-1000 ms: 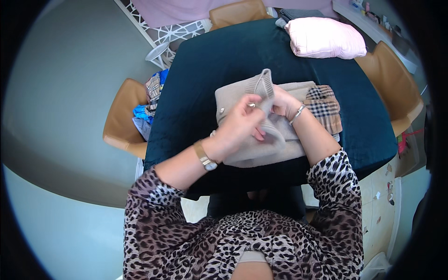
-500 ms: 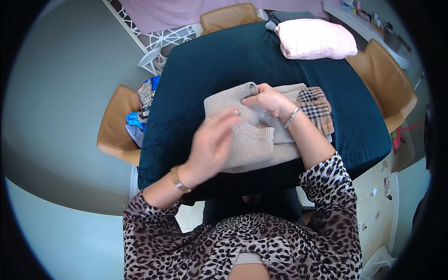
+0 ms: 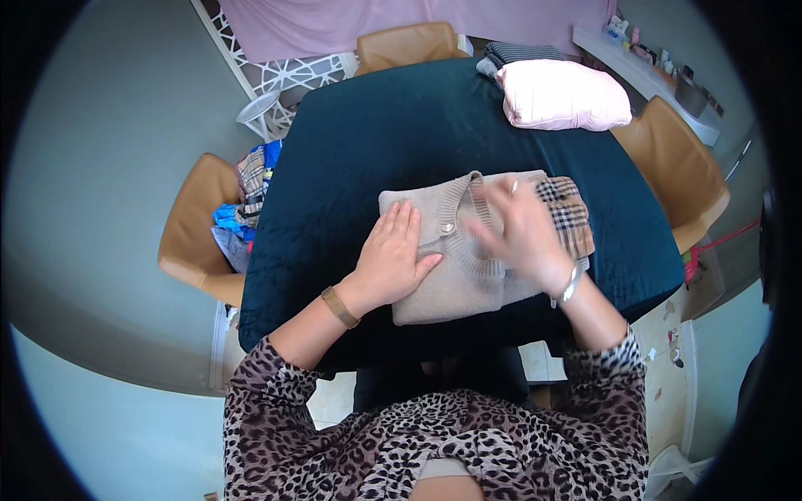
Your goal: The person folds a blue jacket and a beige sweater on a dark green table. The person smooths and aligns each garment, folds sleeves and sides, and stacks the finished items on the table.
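Note:
A beige knit cardigan (image 3: 455, 288) lies folded on the dark teal table cover (image 3: 376, 117), its ribbed round neckline and a pearly button facing up. My left hand (image 3: 388, 257) rests flat on its left part, fingers stretched out. Over the right side of the neckline hovers my right hand (image 3: 528, 238), blurred by motion, with its fingers apart and nothing seen in them. Checked cloth (image 3: 570, 217) in tan and black sticks out on the right, partly behind my right hand; whether it belongs to the cardigan I cannot tell.
A pink folded bundle (image 3: 564, 96) sits at the table's far right, beside dark striped folded cloth (image 3: 526, 55). Tan chairs stand around the table; the left chair (image 3: 188, 230) carries a heap of clothes (image 3: 251, 188). A shelf (image 3: 601, 48) with small items runs along the right.
My left hand has come down flat onto the cardigan's left side. My right hand has let go of the neckline and lifted. The neckline now lies flatter, with its button showing.

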Available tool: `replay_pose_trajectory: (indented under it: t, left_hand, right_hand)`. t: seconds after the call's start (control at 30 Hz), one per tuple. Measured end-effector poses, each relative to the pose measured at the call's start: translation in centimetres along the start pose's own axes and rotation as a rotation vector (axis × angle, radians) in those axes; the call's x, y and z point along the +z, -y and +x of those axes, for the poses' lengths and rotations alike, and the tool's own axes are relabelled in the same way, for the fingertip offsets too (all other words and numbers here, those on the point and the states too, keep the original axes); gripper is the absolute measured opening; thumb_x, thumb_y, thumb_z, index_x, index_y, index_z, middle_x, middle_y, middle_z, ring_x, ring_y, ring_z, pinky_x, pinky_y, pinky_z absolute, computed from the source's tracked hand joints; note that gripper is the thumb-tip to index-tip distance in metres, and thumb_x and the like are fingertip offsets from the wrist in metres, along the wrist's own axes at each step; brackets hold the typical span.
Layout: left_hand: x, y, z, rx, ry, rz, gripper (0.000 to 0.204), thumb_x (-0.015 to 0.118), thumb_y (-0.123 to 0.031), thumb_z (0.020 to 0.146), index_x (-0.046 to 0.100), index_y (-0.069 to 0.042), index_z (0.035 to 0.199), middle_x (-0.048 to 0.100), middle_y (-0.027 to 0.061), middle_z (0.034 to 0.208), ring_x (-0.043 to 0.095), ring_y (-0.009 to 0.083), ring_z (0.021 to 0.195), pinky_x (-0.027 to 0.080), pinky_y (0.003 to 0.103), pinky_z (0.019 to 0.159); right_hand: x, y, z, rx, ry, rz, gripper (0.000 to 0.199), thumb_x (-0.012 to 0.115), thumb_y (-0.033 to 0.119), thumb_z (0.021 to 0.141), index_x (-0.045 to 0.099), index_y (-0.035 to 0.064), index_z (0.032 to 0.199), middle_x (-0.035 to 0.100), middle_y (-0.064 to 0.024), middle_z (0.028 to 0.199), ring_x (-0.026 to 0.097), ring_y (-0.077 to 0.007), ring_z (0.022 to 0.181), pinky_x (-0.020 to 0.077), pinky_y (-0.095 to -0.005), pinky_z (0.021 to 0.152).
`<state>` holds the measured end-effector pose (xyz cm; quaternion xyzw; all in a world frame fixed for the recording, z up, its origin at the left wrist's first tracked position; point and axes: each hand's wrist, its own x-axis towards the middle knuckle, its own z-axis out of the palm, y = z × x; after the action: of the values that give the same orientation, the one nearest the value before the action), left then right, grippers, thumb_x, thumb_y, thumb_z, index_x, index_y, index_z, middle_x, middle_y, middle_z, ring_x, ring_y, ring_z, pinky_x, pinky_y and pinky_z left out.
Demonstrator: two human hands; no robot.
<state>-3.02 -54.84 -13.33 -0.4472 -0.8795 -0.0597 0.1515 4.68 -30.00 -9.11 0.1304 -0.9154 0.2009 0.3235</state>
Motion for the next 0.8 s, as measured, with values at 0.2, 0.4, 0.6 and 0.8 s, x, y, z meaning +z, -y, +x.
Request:
replay_pose_trajectory:
  t: [0.2, 0.4, 0.6, 0.8]
  left_hand:
    - [-0.7, -1.6, 1.5, 0.043, -0.041, 0.07, 0.09, 0.059, -0.059, 0.096, 0.045, 0.015, 0.145, 0.046, 0.0375, 0.148, 0.045, 0.0555, 0.137, 0.033, 0.055, 0.119]
    - [-0.9, -1.4, 1.9, 0.017, -0.017, -0.043, 0.098, 0.061, -0.066, 0.092, 0.044, 0.014, 0.147, 0.045, 0.0368, 0.149, 0.042, 0.0593, 0.137, 0.033, 0.058, 0.117]
    - [-0.1, -2.5, 0.9, 0.083, -0.065, 0.022, 0.103, 0.059, -0.071, 0.09, 0.044, 0.012, 0.148, 0.042, 0.0357, 0.152, 0.037, 0.0578, 0.141, 0.029, 0.067, 0.116]
    - [0.1, -3.2, 1.1, 0.043, -0.026, 0.006, 0.105, 0.06, -0.07, 0.089, 0.042, 0.015, 0.148, 0.038, 0.0342, 0.156, 0.031, 0.0554, 0.145, 0.024, 0.07, 0.117]
  right_hand:
    - [0.4, 2.3, -6.9, 0.133, 0.182, 0.186, 0.062, 0.087, 0.031, 0.081, 0.064, 0.0014, 0.131, 0.064, -0.0108, 0.094, 0.06, -0.0249, 0.087, 0.0509, -0.0377, 0.08]
    - [-1.9, 1.8, -5.6, 0.405, 0.318, 0.721, 0.047, 0.084, 0.014, 0.082, 0.069, 0.0025, 0.125, 0.068, -0.0084, 0.092, 0.065, -0.0188, 0.084, 0.0543, -0.0318, 0.078]
    - [-2.2, -0.9, -6.2, 0.265, 0.444, 0.607, 0.021, 0.084, 0.014, 0.083, 0.077, 0.0041, 0.1, 0.074, -0.0096, 0.089, 0.068, -0.0186, 0.082, 0.0548, -0.0319, 0.078]
    - [1.8, -3.2, 2.4, 0.339, 0.03, 0.214, 0.039, 0.078, 0.033, 0.091, 0.074, -0.0005, 0.11, 0.074, -0.0143, 0.096, 0.071, -0.0239, 0.084, 0.0562, -0.0374, 0.075]
